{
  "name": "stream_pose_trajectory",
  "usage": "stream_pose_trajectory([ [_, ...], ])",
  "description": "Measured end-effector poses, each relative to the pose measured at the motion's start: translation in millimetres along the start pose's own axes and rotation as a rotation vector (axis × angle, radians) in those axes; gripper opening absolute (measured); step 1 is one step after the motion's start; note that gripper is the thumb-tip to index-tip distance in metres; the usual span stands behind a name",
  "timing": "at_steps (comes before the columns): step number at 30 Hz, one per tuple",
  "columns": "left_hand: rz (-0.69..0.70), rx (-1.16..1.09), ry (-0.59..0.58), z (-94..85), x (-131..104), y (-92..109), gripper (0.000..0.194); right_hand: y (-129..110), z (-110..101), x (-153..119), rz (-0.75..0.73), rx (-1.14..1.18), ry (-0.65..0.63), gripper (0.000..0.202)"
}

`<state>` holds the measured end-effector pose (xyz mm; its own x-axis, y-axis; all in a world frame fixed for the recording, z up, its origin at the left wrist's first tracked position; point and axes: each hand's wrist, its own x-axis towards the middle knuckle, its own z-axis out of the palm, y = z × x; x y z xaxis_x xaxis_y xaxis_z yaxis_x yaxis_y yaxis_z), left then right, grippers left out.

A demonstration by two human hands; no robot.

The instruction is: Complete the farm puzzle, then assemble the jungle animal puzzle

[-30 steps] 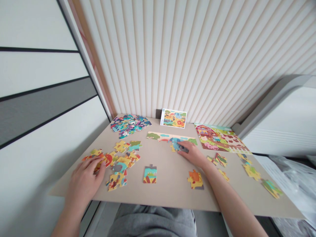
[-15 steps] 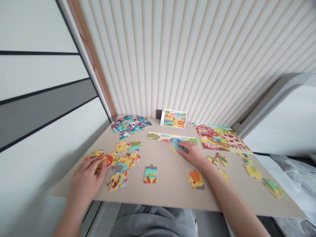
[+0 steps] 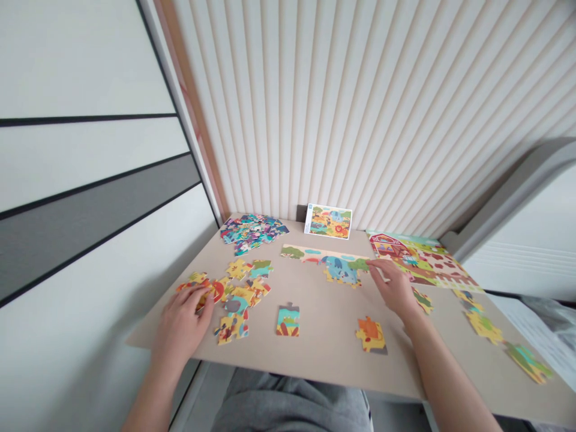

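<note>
My left hand (image 3: 186, 315) rests on the loose yellow and orange puzzle pieces (image 3: 238, 294) at the table's left, thumb and fingers apart; its fingertips partly cover a lion piece (image 3: 216, 292). Ahead of me lies a joined puzzle strip (image 3: 310, 254) of trees and clouds, with a blue elephant section (image 3: 341, 270) along its lower side. My right hand (image 3: 390, 285) is at the right end of this strip, index fingertip at its green edge and thumb apart, holding nothing I can see. Nearer me lie a crocodile piece (image 3: 288, 321) and an orange-and-yellow piece (image 3: 371, 336).
A picture card (image 3: 330, 222) leans against the ribbed wall (image 3: 324, 108). Purple and teal puzzle pieces (image 3: 252, 231) are heaped at the back left. A farm puzzle (image 3: 423, 258) lies at the back right. More pieces (image 3: 483, 326) lie along the table's right (image 3: 450, 372).
My right hand has moved right, from the elephant section to the strip's right end, leaving a piece joined beside the elephant. My left hand stays on the pieces. The view has shifted slightly.
</note>
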<state>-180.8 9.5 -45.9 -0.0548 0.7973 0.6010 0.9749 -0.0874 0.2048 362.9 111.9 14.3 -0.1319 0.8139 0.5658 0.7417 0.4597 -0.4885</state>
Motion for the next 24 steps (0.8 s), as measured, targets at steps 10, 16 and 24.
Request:
stream_pose_trajectory([
  [10,-0.017,-0.009,-0.007,-7.5,3.0,10.1,0.028,18.5,-11.2,-6.4,0.214,-0.085,0.167,0.037],
  [16,-0.015,-0.017,-0.009,-7.1,2.8,8.1,0.028,14.9,-5.4,-6.7,0.197,-0.054,0.101,0.037],
  [24,-0.007,0.002,-0.009,-2.1,0.3,1.5,0.030,12.9,-2.6,-7.6,0.169,-0.042,0.078,0.038],
])
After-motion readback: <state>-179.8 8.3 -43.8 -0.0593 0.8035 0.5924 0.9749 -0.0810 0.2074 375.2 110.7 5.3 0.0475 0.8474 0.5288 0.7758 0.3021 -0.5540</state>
